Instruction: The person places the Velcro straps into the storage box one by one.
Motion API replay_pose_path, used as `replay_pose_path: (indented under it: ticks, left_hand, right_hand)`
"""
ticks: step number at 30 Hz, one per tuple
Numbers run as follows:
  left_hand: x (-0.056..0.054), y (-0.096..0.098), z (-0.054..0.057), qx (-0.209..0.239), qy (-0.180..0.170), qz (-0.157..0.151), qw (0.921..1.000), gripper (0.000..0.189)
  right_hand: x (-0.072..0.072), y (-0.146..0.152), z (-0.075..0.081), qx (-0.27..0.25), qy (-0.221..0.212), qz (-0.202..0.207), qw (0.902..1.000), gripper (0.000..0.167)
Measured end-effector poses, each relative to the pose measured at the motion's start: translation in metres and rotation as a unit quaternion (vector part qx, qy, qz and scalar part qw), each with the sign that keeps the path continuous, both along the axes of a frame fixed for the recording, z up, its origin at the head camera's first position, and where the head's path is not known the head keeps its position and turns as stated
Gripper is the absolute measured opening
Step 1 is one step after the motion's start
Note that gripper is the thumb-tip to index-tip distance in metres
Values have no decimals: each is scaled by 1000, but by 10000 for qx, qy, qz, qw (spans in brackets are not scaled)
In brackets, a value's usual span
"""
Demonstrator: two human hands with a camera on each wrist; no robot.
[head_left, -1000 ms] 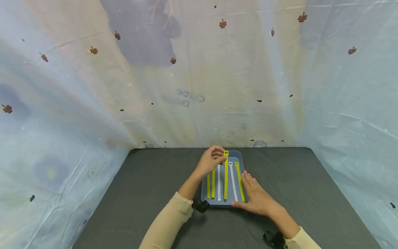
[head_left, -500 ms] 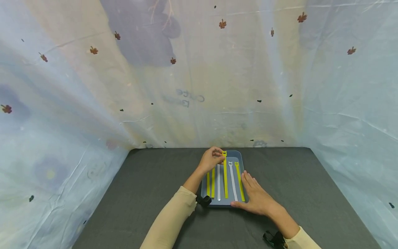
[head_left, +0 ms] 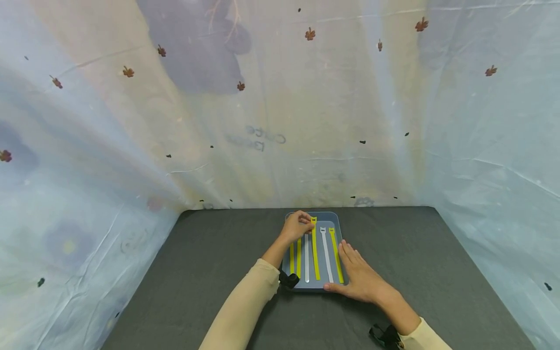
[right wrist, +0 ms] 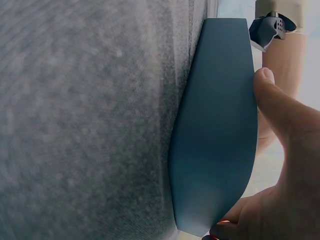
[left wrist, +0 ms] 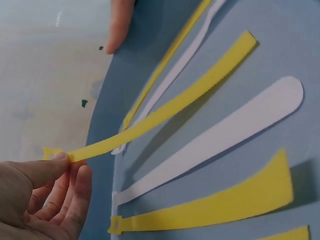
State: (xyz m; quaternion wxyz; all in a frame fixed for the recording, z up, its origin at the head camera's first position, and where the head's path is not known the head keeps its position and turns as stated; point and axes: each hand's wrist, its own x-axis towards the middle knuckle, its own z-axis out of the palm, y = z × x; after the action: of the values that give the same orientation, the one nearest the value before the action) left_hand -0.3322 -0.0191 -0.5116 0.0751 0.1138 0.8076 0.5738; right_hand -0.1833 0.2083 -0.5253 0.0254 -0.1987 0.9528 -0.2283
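My left hand pinches a yellow hook-and-loop cable tie between thumb and fingers, just below its slotted head. In the left wrist view the tie's strip stretches over the blue-grey tray, casting a shadow on the floor. To its right in the head view lie a white tie and a yellow one; to its left are another white tie and two yellow ones. My right hand rests at the tray's near right corner, thumb on the near rim, fingers along the right side.
The tray stands on a dark grey cloth-covered table, near its back edge. A patterned plastic sheet hangs behind and at both sides. Black wrist straps with cameras sit on both forearms, the left one close over the tray's near left corner.
My left hand has come down and slightly left, lowering the yellow tie's head toward the tray. The right hand stays at the tray's corner. The head view has shifted slightly.
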Motion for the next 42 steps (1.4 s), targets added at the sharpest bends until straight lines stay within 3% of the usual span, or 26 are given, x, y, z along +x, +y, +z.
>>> replay_pose_path:
  ticks: [12, 23, 42]
  left_hand:
    - [-4, 5, -11, -383, 74, 0, 9992, 16]
    - [-3, 9, -13, -903, 202, 180, 9955, 12]
    - [-4, 10, -20, -779, -10, 302, 9965, 13]
  right_hand:
    - [-1, 2, -6, 49, 61, -40, 10000, 130]
    - [1, 1, -1, -20, 33, 15, 10000, 128]
    - [2, 0, 2, -5, -23, -1, 10000, 129]
